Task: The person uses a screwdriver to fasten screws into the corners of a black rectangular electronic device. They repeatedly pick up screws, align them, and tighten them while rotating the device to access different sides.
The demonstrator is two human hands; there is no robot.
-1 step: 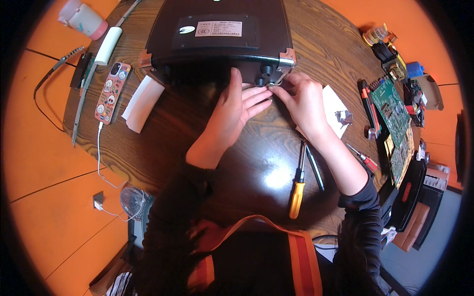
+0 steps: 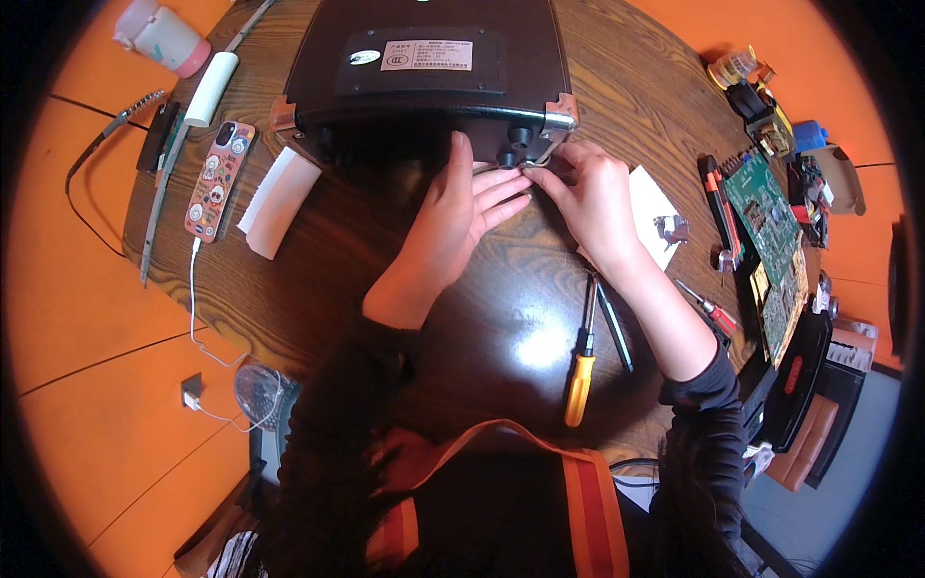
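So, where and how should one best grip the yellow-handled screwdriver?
Probably grip the screwdriver by its thick yellow handle, from above on the near side: it lies flat, handle toward the body, and a slim dark tool lies close beside the shaft.

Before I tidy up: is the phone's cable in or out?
In: the white cable meets the near end of the phone. Whether it's charging, I cannot tell.

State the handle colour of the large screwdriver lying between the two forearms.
The screwdriver's handle is yellow-orange, seen best in the head view.
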